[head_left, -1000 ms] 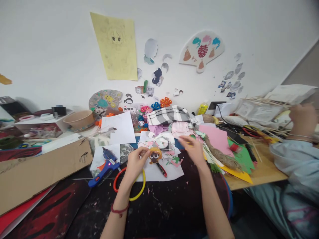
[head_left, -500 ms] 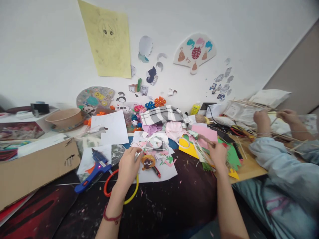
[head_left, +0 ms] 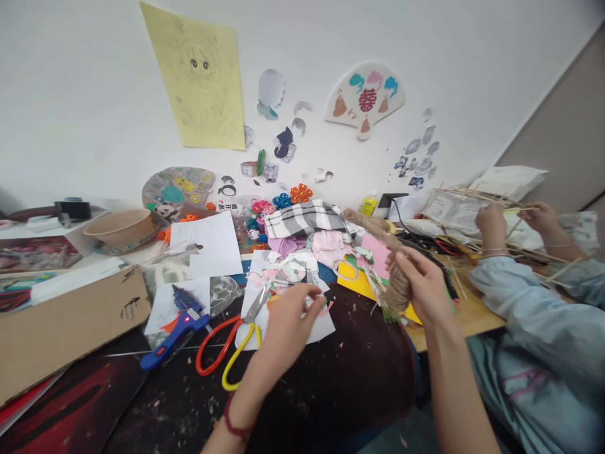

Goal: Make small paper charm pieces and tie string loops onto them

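Twine hank [head_left: 398, 287], one: at about two o'clock from the left hand [head_left: 293, 325], grasped in the right hand [head_left: 425, 287]. Left hand: fingers bent over white paper [head_left: 322, 329]; grip cannot be told. Scissors [head_left: 249, 320], red-and-yellow-handled: nine o'clock, beside it.

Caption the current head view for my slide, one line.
Right hand holding twine, left hand beside scissors, with a blue glue gun farther left.

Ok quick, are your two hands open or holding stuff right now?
Left hand: fingers bent above the white paper; can't tell if it holds anything.
Right hand: closed on a bundle of twine.
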`<action>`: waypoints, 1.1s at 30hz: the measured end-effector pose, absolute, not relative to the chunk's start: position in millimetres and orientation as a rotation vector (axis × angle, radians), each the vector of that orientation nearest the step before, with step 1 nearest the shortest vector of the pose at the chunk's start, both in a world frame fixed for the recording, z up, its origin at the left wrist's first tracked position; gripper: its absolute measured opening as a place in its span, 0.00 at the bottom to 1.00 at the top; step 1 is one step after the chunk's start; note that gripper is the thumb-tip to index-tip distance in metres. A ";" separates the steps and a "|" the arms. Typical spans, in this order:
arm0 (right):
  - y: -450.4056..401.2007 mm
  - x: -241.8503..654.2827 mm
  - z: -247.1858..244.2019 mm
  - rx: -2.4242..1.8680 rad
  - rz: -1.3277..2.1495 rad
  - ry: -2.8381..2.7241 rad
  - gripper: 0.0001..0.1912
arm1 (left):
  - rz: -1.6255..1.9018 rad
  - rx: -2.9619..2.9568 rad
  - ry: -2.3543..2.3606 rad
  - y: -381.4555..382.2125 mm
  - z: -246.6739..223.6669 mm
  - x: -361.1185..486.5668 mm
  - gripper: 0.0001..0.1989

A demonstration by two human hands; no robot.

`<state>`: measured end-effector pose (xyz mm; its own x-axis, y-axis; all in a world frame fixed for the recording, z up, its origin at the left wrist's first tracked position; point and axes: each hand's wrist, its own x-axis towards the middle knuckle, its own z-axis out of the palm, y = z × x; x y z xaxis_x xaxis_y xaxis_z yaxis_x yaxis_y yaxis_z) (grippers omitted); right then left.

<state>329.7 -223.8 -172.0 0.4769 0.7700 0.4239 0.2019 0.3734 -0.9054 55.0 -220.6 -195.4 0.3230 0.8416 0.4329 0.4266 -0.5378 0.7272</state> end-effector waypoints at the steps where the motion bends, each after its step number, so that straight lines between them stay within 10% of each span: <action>1: -227.6 315.6 -169.9 -1.169 0.518 -1.113 0.17 | 1.154 2.070 1.049 -224.9 -190.8 69.4 0.11; 15: -234.4 261.2 -186.2 -1.266 0.768 -1.406 0.28 | 1.283 1.686 0.829 -218.4 -176.1 84.0 0.09; 25: -236.3 256.4 -180.4 -1.574 -0.446 -1.695 0.14 | 1.300 1.663 0.684 -237.6 -128.6 67.5 0.08; 30: -255.1 284.9 -171.1 -1.235 -0.115 -1.860 0.27 | 1.354 1.900 0.880 -205.5 -103.6 55.9 0.05; 33: -261.6 299.1 -168.4 -1.072 0.197 -1.743 0.15 | 1.146 2.140 0.933 -178.6 -99.6 49.5 0.06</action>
